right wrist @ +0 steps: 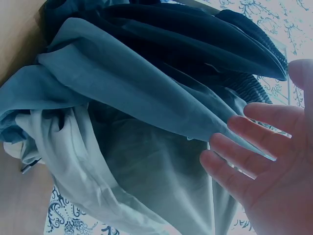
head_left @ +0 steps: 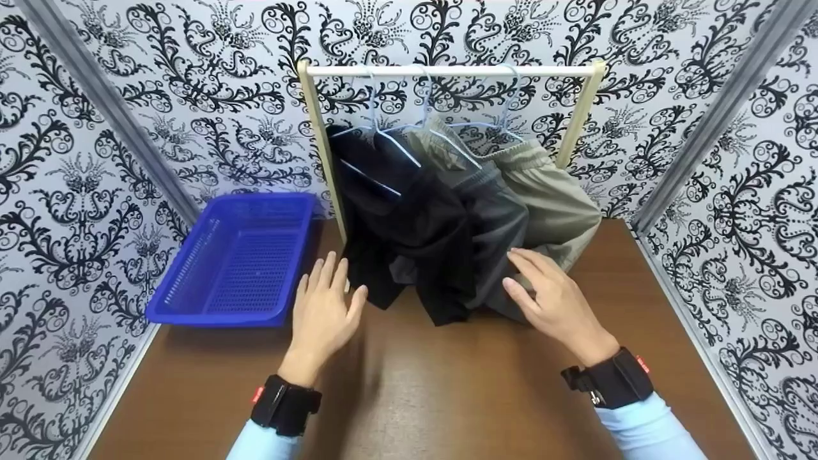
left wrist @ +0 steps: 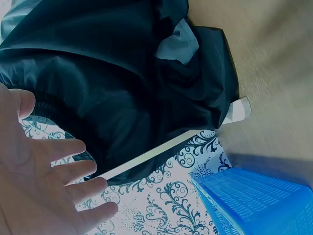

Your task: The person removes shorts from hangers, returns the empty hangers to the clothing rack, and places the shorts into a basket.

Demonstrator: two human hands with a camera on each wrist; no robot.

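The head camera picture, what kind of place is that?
Probably a small indoor booth: black-and-white swirl-patterned walls stand on three sides of a flat brown wood-look table, and a pale, wooden, frame-shaped clothes rack stands on it.

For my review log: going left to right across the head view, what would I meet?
Blue basket → left hand → black garment → dark grey garment → beige garment.
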